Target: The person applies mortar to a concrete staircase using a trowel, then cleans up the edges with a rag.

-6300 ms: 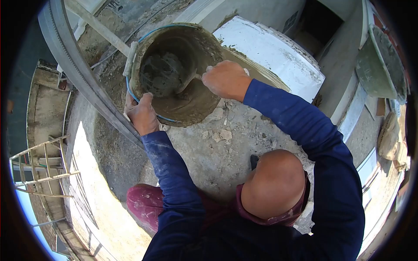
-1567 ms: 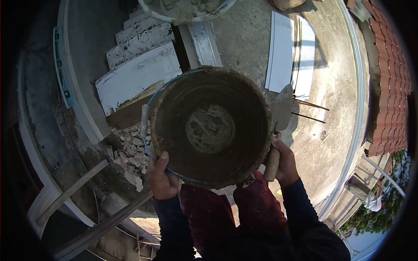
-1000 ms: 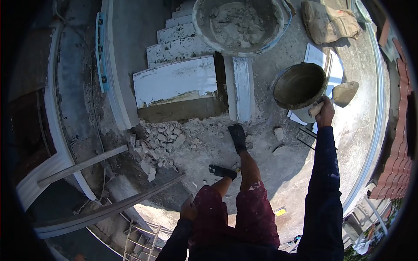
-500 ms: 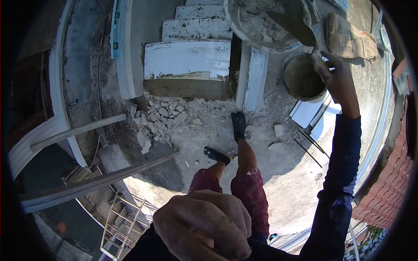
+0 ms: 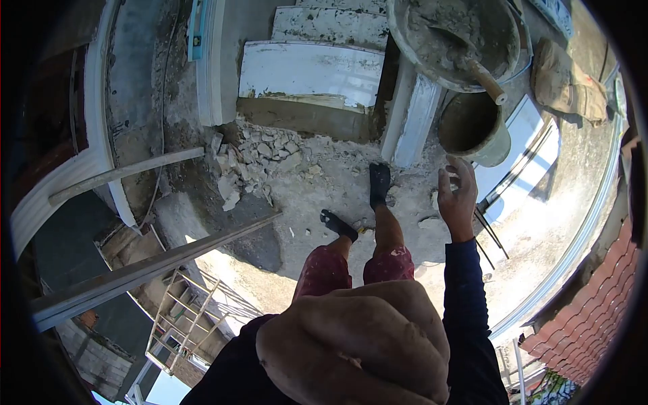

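Observation:
My left hand (image 5: 354, 341) is large and close to the camera, its fingers curled into a fist; whatever it may hold is hidden. My right hand (image 5: 459, 192) is empty, its thumb and fingers bent and apart, fingertips right by the lower side of a bucket (image 5: 498, 145). That bucket leans so its dark mouth and outer wall both show. Behind it a round tub (image 5: 405, 61) holds grey wet mortar (image 5: 439, 20). A trowel with a wooden handle (image 5: 487, 82) rests in the mortar, its handle sticking out over the tub's rim.
White-faced steps (image 5: 310, 67) rise ahead, with broken rubble (image 5: 263, 155) at their foot. A wooden beam (image 5: 162, 266) and a ladder-like frame (image 5: 185, 317) are at left. A paper sack (image 5: 567, 84) and white panels (image 5: 520, 162) with dark rods lie at right.
My right hand has let go of the trowel, which now lies in the tub, and has moved down and left below the bucket. The bucket now shows its side. My left fist has shifted right.

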